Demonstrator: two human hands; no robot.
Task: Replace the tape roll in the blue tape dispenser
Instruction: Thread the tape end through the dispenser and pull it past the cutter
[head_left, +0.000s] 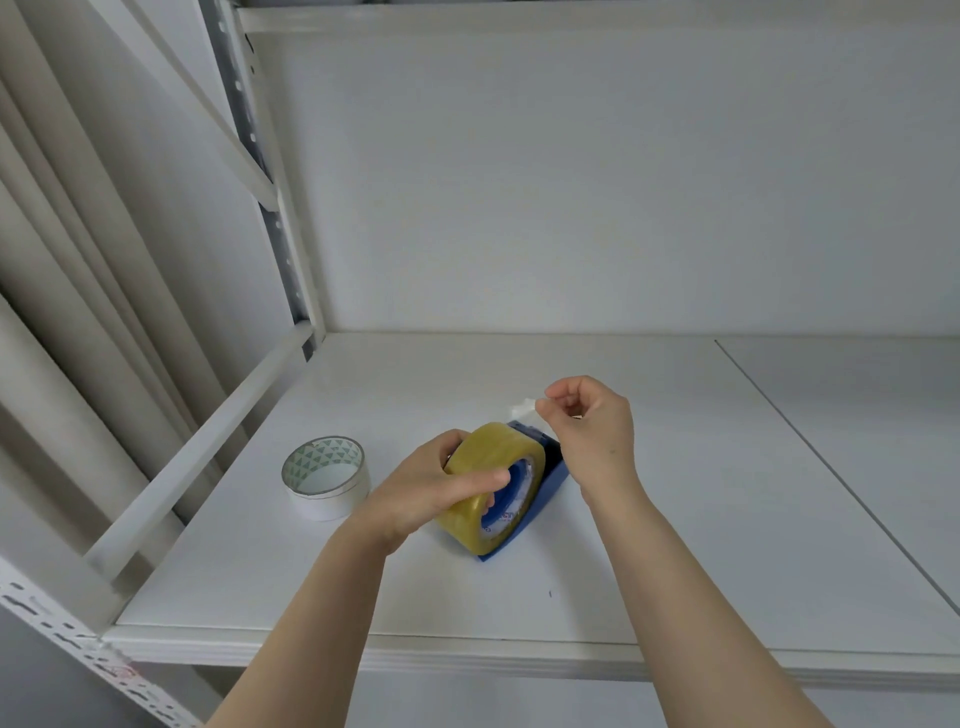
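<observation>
A yellowish tape roll sits in the blue tape dispenser in the middle of the white shelf board. My left hand grips the roll from the left, thumb across its outer face. My right hand is above the dispenser's far end and pinches the pale free end of the tape, lifted off the roll. The dispenser's cutter end is mostly hidden behind the roll and my right hand.
A second, white tape roll with a green triangle pattern inside lies flat to the left of the dispenser. A shelf rail and upright post border the left side; the back wall is close behind.
</observation>
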